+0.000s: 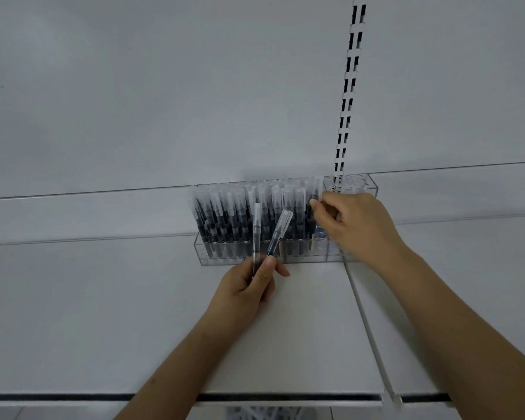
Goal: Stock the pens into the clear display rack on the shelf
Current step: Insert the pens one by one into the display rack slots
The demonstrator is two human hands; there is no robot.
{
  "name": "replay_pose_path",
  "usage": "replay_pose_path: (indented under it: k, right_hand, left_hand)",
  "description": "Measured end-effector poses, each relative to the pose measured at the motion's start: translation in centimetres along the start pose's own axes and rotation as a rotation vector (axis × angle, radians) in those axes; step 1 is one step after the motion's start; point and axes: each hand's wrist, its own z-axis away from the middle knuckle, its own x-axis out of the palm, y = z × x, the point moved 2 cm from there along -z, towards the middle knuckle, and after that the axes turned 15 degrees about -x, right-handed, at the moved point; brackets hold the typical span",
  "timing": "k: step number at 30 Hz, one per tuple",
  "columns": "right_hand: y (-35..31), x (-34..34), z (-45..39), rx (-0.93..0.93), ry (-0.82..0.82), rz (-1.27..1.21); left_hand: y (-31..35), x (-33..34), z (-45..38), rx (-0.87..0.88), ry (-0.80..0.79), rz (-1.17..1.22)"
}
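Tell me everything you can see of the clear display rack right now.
The clear display rack is a long, transparent plastic-looking box standing on the white shelf against the back panel. Upright capped dark pens fill most of it; its right end shows empty holes. The right hand reaches into it near that end.

I see a white shelf board (88, 313) before a plain white back panel (164, 86), with a slotted upright rail (350, 86) running up it; lighting is soft and even.

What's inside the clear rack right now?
The clear rack holds dark pens with clear caps across most slots; far-right holes look empty. The right hand hides slots beneath it.
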Motion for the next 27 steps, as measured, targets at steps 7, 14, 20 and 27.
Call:
replay_pose_path:
  k: [7, 14, 20, 27]
  right_hand:
    - [0.7, -0.1, 0.2, -0.027, -0.107, 0.047]
    - [0.8, 0.0, 0.2, -0.028, -0.196, 0.075]
    - [1.0, 0.3, 0.2, 0.01, -0.259, 0.048]
    - [1.2, 0.2, 0.3, 0.017, -0.252, -0.073]
  left_hand:
    - [0.0, 0.0, 0.0, -0.001, -0.006, 0.006]
    - [0.0, 0.0, 0.0, -0.004, -0.01, 0.017]
    - [0.0, 0.0, 0.0, -0.013, -0.014, 0.013]
    - [0.2, 0.1, 0.1, -0.011, 0.001, 0.025]
